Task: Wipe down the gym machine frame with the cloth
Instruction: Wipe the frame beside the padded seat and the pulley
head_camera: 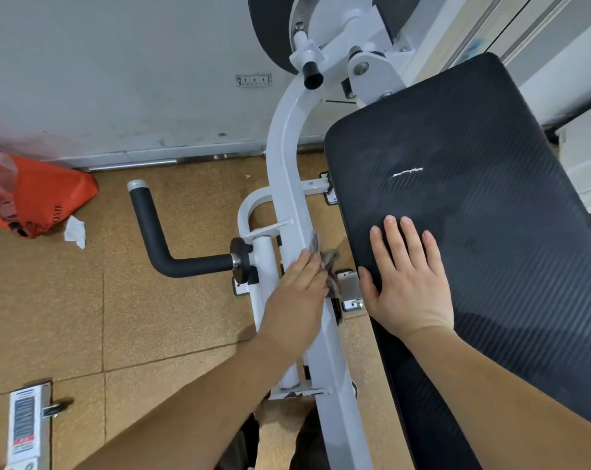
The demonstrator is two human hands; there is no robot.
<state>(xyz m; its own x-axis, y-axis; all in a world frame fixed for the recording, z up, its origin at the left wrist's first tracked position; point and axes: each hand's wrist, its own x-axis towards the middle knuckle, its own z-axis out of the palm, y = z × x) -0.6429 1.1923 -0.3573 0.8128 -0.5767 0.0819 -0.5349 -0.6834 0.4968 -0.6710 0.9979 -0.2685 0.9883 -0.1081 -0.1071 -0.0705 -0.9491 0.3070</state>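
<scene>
left hand (296, 300) presses a cloth (324, 262) on the white frame (287, 171); right hand (407, 283) braces on the black pad (490, 184).

the left hand lies nearly flat, fingers only slightly curled, pinning the bunched cloth against the upright bar, probably for wiping pressure. the right hand is spread open, palm down, holding nothing, likely steadying the body. a black handle (151, 228) juts out to the left over the brown floor (84, 317).

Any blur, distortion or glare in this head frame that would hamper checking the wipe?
Head view: wide-angle bending curves the wall edges and the white frame; lighting is even and soft, with no harsh glare; the left hand and cloth are slightly soft, likely motion blur; the right hand on the black pad is sharp and casts a faint shadow there.
</scene>
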